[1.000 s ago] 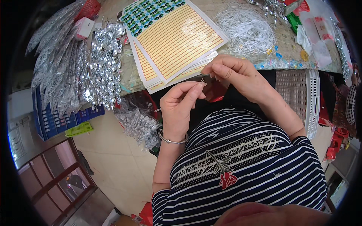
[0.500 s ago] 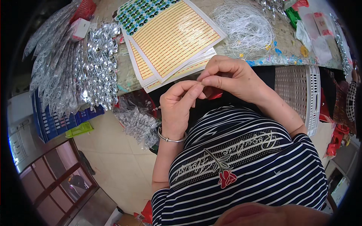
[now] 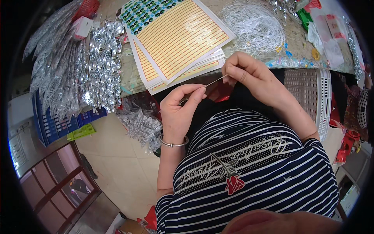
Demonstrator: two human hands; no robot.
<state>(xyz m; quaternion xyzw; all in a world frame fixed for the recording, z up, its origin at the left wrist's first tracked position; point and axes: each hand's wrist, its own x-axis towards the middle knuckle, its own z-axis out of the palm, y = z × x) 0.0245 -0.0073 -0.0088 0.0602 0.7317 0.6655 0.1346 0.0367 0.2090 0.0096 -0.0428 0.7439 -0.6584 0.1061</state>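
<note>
A short, thin, pale string [image 3: 215,81] is stretched straight between my two hands, just off the table's near edge. My left hand [image 3: 180,108], with a bangle at its wrist, pinches one end between thumb and forefinger. Slightly higher and to the right, my right hand [image 3: 249,77] pinches the other end. Beyond my hands lie sticker sheets [image 3: 183,37] with yellow and red stripes and rows of green-blue ovals. A tangled heap of white string [image 3: 255,29] rests to their right. Something shiny and dark red [image 3: 222,93] shows partly below my hands.
Silver foil strands [image 3: 103,64] and clear-wrapped bundles [image 3: 58,74] hang over the table's left edge. A blue crate [image 3: 54,123] stands beneath them. A white plastic basket [image 3: 321,101] is under the table at right. Another silver bundle [image 3: 142,126] hangs left of my left wrist.
My hands were together at the fingertips and have drawn apart, the right one moving right and upward. The string between them now shows.
</note>
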